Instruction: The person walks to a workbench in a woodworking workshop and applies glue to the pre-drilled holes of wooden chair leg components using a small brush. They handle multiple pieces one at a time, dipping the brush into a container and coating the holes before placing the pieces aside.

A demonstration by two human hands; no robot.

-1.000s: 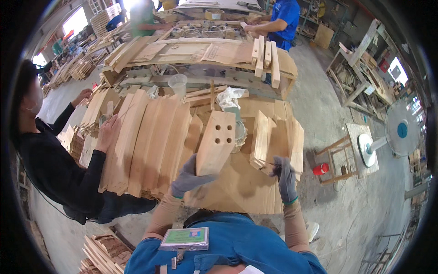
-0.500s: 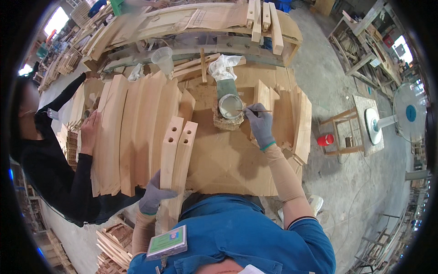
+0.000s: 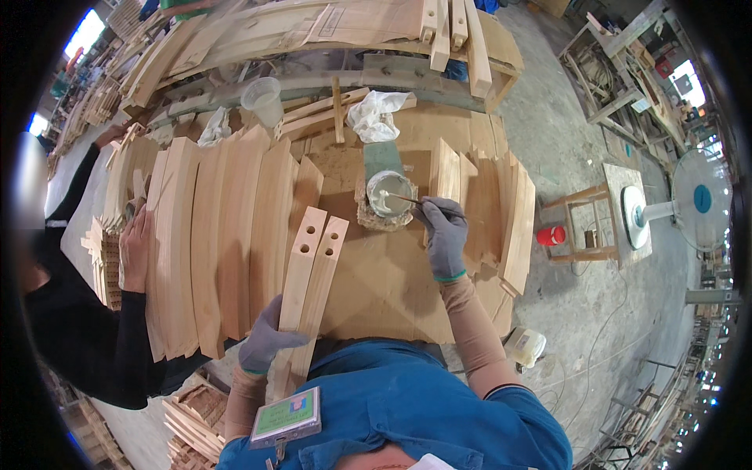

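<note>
My gloved left hand (image 3: 266, 341) is closed around the lower part of two pale wooden bars (image 3: 302, 270) standing side by side, their upper ends toward the cup. Each bar end has two round drilled holes. In my gloved right hand (image 3: 446, 237) is a thin brown stick (image 3: 409, 199), pinched between the fingers. Its whitish tip is inside a round cup (image 3: 392, 194) holding a pale grey-white paste. The cup sits on a crusted block (image 3: 385, 222) on the cardboard-covered table (image 3: 368, 286).
Curved wooden pieces (image 3: 235, 243) line the left side, where a co-worker's hand (image 3: 136, 249) rests. More pieces (image 3: 513, 219) stand at right. Behind are a white cloth (image 3: 378, 115) and a plastic cup (image 3: 262, 102). A fan (image 3: 638, 215) stands on a stool at far right.
The stick's tip has gone further left into the cup, and my right hand is slightly lower. My left hand keeps its hold on the bars. The whole view has shifted a little.
</note>
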